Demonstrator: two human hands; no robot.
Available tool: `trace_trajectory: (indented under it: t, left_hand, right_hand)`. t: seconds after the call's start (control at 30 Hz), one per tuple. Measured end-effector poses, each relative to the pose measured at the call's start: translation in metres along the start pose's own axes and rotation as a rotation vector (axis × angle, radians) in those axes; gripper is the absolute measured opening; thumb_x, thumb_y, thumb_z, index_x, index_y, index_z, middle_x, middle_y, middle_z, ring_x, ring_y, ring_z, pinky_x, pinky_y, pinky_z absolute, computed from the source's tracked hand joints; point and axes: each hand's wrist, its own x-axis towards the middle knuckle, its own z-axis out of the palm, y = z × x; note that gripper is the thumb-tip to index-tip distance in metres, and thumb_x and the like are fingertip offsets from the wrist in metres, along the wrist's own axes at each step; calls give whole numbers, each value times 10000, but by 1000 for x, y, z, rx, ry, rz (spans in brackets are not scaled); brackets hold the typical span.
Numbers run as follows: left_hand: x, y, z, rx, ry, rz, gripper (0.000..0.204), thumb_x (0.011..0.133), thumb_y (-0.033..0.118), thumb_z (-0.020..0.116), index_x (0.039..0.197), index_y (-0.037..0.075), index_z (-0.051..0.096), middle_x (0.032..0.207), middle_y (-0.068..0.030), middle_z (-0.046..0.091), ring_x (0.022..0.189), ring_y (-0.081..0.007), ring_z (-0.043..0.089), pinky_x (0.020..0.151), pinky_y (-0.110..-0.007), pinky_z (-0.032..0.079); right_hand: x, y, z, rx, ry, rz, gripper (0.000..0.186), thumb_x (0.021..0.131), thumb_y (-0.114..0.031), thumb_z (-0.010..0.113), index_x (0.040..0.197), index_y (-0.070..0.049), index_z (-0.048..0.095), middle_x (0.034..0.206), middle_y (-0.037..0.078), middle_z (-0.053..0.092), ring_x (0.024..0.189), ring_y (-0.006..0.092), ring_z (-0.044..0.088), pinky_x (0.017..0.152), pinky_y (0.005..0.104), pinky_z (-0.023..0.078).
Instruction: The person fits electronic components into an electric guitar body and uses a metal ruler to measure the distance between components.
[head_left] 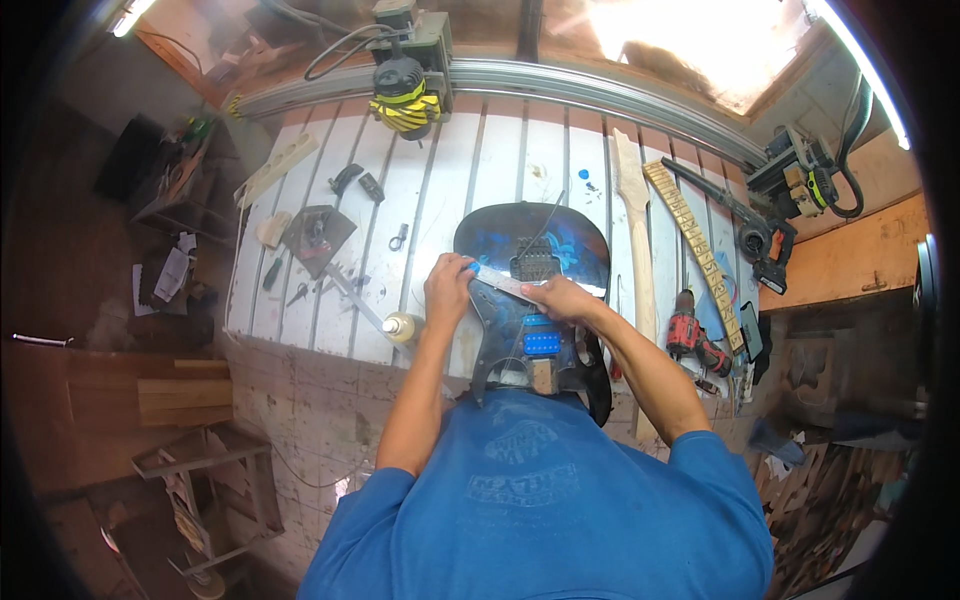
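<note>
Slatted white table fills the middle of the head view, metal rail across its far edge with a yellow-and-black router sitting on it. Dark blue-black guitar body lies flat at the near-centre of the table, its lower end toward the person, black pickup in the middle and a blue one nearer the person. Right of the body, well clear of both hands: a bare wooden neck, then a fretboard with inlay markers, both lying roughly lengthwise on the table, and a red cordless drill near the table's near edge. Left of the body: a dark square plate with small tools around it, and a small pale glue bottle just beside the left wrist. A thin pale strip, ruler-like, runs slantwise across the body's upper face between the two hands. Left hand has its fingers curled closed on the strip's upper-left end, a blue bit showing at the fingertips. Right hand has its fingers bent and pressed down on the strip's lower-right end, holding it flat against the body, just above the blue pickup. Whether the right fingers wrap the strip's edge or only press on top is not resolvable.
</note>
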Motion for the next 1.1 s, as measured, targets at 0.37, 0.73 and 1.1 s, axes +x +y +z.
trace_trajectory:
  t: [0.37, 0.73, 1.1]
  left_hand:
    - [-2, -9, 2, 18, -4, 14, 270, 812, 58, 795, 1077, 20, 757, 1111, -138, 679, 762, -237, 690, 742, -354, 549]
    - [2, 3, 1, 0, -27, -24, 232, 817, 50, 776, 1045, 21, 746, 1062, -134, 675, 764, -257, 688, 737, -369, 539]
    - [10, 14, -6, 104, -86, -45, 182, 825, 49, 767, 1004, 28, 739, 1039, -133, 700, 915, -341, 703, 808, -427, 540]
  right_hand:
    - [-29, -18, 14, -347, 255, -144, 650, 878, -637, 701, 1033, -12, 787, 929, 272, 744, 905, 433, 734, 832, 515, 568]
    - [-32, -9, 26, -300, 320, -202, 634, 939, -605, 640, 978, 13, 776, 849, 280, 727, 888, 452, 728, 810, 516, 562]
    - [-2, 1, -3, 140, -87, 24, 684, 948, -669, 609, 780, -7, 660, 577, 78, 559, 383, 189, 488, 359, 375, 380]
